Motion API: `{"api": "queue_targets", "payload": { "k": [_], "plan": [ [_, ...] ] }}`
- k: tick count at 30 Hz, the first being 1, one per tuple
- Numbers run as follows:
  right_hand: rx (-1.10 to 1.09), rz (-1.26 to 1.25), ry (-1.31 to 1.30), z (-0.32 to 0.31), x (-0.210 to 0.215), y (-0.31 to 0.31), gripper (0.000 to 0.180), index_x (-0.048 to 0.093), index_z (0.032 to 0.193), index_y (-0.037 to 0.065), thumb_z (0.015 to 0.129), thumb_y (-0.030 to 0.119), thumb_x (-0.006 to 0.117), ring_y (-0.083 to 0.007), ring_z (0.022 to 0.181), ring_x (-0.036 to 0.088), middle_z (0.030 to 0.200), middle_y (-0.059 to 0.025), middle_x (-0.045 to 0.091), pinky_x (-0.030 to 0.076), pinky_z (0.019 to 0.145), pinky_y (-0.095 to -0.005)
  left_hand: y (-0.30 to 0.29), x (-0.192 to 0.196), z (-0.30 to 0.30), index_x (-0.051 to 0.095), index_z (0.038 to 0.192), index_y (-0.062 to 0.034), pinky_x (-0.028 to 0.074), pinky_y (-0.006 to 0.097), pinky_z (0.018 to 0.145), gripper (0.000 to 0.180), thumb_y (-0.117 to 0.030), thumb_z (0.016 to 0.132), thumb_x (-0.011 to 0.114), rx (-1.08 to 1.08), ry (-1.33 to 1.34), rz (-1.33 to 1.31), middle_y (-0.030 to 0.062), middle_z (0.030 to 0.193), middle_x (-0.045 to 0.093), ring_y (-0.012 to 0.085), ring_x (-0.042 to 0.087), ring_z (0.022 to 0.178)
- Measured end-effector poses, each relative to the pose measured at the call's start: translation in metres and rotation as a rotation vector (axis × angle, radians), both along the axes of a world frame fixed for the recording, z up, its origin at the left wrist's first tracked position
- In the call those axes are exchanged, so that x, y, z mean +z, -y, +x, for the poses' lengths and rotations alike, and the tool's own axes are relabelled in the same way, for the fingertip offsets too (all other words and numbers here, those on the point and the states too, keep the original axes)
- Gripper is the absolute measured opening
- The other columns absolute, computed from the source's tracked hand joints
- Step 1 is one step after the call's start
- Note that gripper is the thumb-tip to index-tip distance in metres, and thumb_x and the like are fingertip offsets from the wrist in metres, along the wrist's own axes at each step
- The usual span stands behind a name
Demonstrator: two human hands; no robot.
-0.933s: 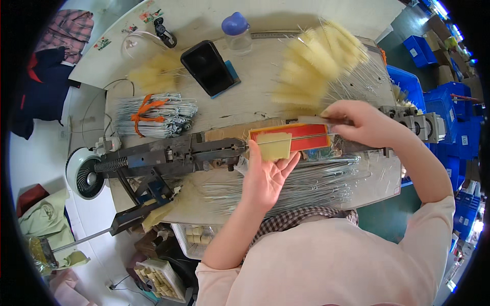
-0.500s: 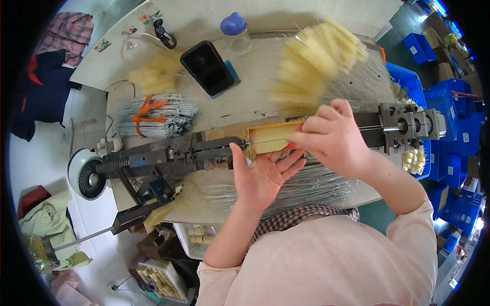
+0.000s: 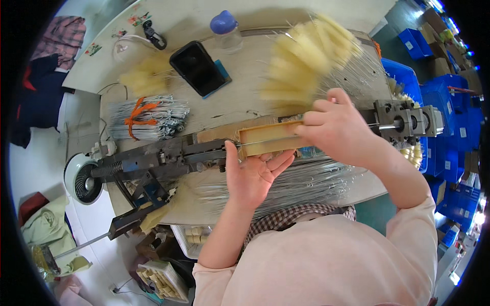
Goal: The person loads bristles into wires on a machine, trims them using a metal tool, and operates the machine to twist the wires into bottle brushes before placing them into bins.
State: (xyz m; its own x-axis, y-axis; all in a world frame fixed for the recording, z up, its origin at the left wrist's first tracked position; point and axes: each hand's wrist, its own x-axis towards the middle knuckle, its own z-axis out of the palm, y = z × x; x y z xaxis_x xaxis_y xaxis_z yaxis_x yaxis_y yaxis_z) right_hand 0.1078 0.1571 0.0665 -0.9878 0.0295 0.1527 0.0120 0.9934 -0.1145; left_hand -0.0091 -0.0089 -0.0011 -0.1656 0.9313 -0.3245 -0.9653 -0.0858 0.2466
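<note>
A long yellow wooden trough lies across the middle of the bench, with a thin wire running along it from the dark metal machine. My left hand is palm up just below the trough, fingers spread, thumb against its left end. My right hand is curled over the trough's right end, where the wire disappears under the fingers. Right of that hand stands a grey metal machine head.
A heap of pale yellow brushes lies behind the trough. A black phone, a blue-capped bottle and a wire bundle tied in orange sit to the left. Loose wires cover the front edge. Blue bins stand at the right, and a small fan at the left.
My right hand has moved left from the machine head onto the trough's right end. The red strip seen in the trough is now covered. My left hand has dropped slightly, empty.
</note>
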Motion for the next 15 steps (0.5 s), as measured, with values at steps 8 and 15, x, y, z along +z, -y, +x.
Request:
{"api": "queue_targets", "payload": {
  "k": [8, 15],
  "plan": [
    [0.068, -0.063, 0.041, -0.009, -0.003, 0.002, 0.019, 0.057, 0.079, 0.017, 0.062, 0.01, 0.062, -0.0138, 0.075, 0.05, 0.068, 0.0043, 0.047, 0.035, 0.08, -0.0363, -0.001, -0.004, 0.0, 0.022, 0.136, -0.0028, 0.023, 0.048, 0.103, 0.085, -0.069, 0.082, 0.021, -0.018, -0.099, -0.014, 0.0164, 0.135, 0.036, 0.0346, 0.039, 0.121],
    [0.127, -0.071, -0.109, -0.001, -0.002, 0.027, 0.022, 0.059, 0.085, 0.018, 0.063, 0.012, 0.061, -0.013, 0.075, 0.05, 0.069, 0.0052, 0.048, 0.036, 0.08, -0.0369, 0.001, -0.01, 0.002, 0.024, 0.135, -0.0035, 0.024, 0.046, 0.103, 0.086, -0.07, 0.081, 0.023, 0.022, -0.032, 0.022, 0.0153, 0.133, 0.038, 0.032, 0.041, 0.12]
  ]
}}
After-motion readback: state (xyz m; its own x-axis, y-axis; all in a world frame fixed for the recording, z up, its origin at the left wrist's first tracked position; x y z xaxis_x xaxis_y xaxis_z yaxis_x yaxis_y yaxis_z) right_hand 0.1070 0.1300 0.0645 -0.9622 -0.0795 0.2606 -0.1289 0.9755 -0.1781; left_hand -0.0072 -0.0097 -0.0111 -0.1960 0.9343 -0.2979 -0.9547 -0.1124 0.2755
